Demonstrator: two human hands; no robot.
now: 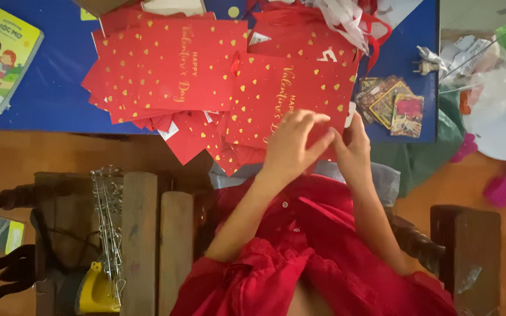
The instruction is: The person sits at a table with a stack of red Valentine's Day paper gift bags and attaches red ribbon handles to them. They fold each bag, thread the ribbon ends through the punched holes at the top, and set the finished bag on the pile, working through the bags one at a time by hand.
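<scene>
Both hands meet at the near edge of a red bag (285,99), flat, w/ gold hearts, lying on the blue table (48,99) at centre-right. Left hand (291,143) has fingers spread over the bag's lower edge, pressing it down; thumb side hidden, so can't tell if it pinches. Right hand (352,149) is curled just beside it, fingertips on the same edge, looks like a light pinch but the contact is blurred. Two hands close together likely bc the edge needs steadying on one side while the other works it.

More red bags are fanned in a stack (165,70) to the left, overlapping the held one, prob. kept within reach. Cards (390,105) lie right of the bag, apart from it. Book (4,55) at far left on the table. Wooden chair (147,234) w/ a chain of clips (108,222) below, near the person's red sleeve.
</scene>
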